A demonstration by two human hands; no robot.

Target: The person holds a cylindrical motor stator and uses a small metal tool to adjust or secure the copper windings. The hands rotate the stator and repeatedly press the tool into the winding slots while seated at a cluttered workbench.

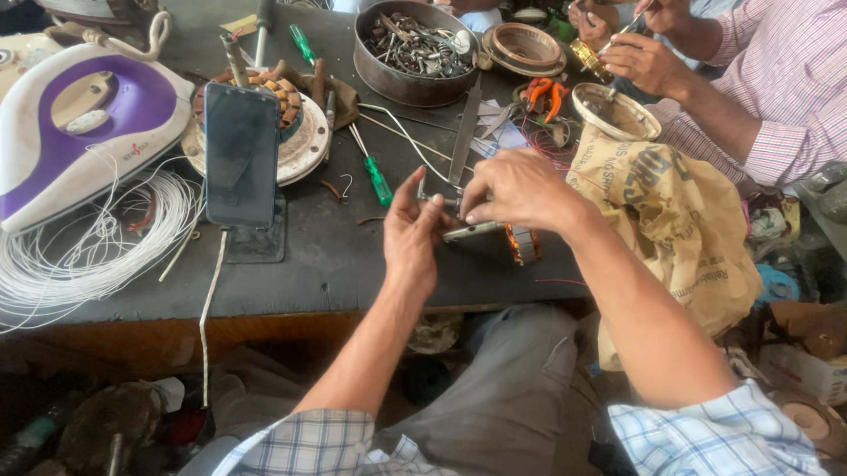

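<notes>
Head view. I note a small motor armature, a grey metal shaft with a copper-wound core and steel end [504,238], held just above the near edge of the dark worn workbench [328,253]. My right hand [516,190] covers it from above, fingers curled down and pinching the shaft end. My left hand [412,233] meets it from the near side, thumb and fingers closed on the same shaft end, so both hands touch the part and nearly touch each other.

Handling, as I judge it: the part looks dense for its size and rigid, the bare shaft smooth and liable to slip. The copper winding appears delicate, so grip belongs on the shaft or steel core, not the wire.

Relative to the armature: a green-handled screwdriver [377,176] lies just beyond on the bench; a black phone propped upright [241,154] stands to its left; a purple-and-white clothes iron [76,137] lies farther left; a crumpled tan sack [672,216] sits to its right. Another person's hands [641,57] work well beyond it.
</notes>
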